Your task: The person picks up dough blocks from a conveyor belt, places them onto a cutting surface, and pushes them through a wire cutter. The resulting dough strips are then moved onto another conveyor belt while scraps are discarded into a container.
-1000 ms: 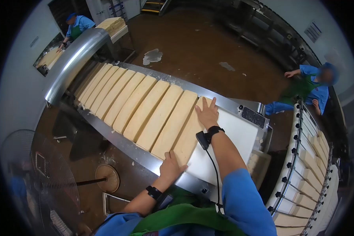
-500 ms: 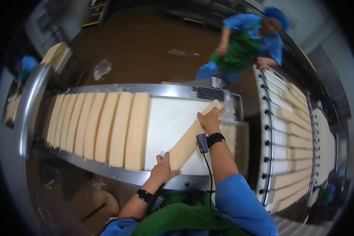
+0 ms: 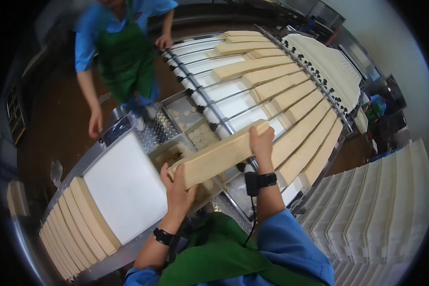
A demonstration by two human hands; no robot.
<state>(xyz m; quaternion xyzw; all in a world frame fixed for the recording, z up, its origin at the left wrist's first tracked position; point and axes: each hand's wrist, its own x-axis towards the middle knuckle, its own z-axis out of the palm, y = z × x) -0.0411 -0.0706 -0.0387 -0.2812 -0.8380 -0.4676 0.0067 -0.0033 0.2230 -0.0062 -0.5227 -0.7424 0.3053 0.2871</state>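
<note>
A long pale block of stacked sheets (image 3: 217,158) is held up between my hands, tilted with its right end higher in view. My left hand (image 3: 178,193) grips its near left end, fingers spread along the side. Around the far right end is my right hand (image 3: 262,145). The block hangs over metal trays (image 3: 176,148) with small pale scraps. Beyond it lies a conveyor with rods (image 3: 233,112) that carries several similar blocks in lanes (image 3: 271,88).
At lower left a white belt (image 3: 128,186) carries a row of upright blocks (image 3: 78,229). A co-worker in a green apron (image 3: 128,62) stands at the conveyor's far left corner, one hand on it. Stacked white trays (image 3: 372,209) stand at right.
The view has swung right. My hands have lifted the block off the white belt and carried it over the trays toward the lane conveyor.
</note>
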